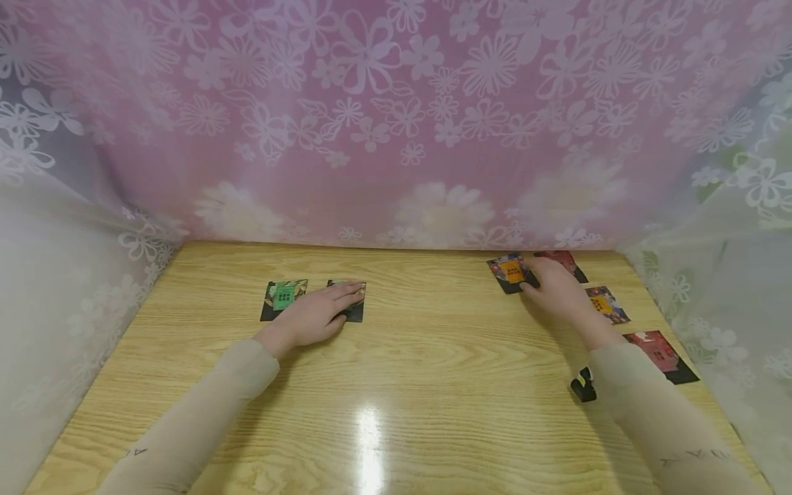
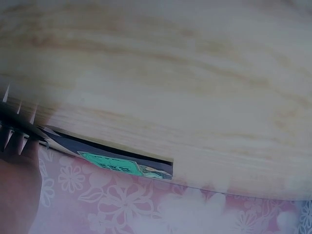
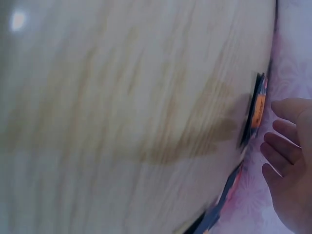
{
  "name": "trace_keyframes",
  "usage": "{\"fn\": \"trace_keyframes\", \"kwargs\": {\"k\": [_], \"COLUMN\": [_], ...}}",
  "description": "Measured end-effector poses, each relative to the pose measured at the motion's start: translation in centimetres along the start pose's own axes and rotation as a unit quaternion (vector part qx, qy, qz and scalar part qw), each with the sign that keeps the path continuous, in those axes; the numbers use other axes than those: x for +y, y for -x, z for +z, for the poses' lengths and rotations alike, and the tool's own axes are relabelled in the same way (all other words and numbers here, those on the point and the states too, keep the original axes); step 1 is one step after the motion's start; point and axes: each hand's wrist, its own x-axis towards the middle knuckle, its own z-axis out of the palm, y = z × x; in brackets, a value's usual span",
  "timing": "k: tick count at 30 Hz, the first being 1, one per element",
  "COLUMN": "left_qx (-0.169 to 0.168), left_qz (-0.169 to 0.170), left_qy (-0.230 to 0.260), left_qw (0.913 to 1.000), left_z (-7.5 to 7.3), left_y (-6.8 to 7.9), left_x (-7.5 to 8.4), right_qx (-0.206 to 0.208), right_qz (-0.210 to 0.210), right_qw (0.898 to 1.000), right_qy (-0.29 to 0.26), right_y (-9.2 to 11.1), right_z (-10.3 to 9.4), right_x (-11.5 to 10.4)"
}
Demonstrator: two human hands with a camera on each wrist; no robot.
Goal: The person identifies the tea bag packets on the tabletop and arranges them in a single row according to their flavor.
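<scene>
My left hand lies with its fingers straight over a small, flat, dark square packet, covering most of it. Just left of that, a matching packet with a green label is partly behind the hand. Over at the right, my right hand is at the right side of a dark patterned packet with an orange label. In the right wrist view its loosely bent fingers show a gap from that packet. A red packet sits partly behind this hand.
Another orange-labelled packet and a larger red packet lie by the right edge of the wooden table. A small black object is beside the right sleeve. Flowered curtains hang behind and at both sides.
</scene>
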Motion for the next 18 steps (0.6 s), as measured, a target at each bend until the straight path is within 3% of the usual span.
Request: {"fn": "trace_keyframes", "kwargs": {"k": [9, 18], "left_qx": [-0.002, 0.009], "left_qz": [0.003, 0.012], "left_qy": [-0.001, -0.002], "left_qw": [1.0000, 0.9999], "left_z": [-0.3, -0.3], "left_y": [0.1, 0.2], "left_x": [0.2, 0.3], "right_qx": [-0.007, -0.027], "right_qz": [0.004, 0.004], "right_qw": [1.000, 0.999], "right_qy": [-0.004, 0.029], "right_y": [-2.0, -2.4], "right_z": [1.4, 2.1], "right_x": [-0.4, -0.4]}}
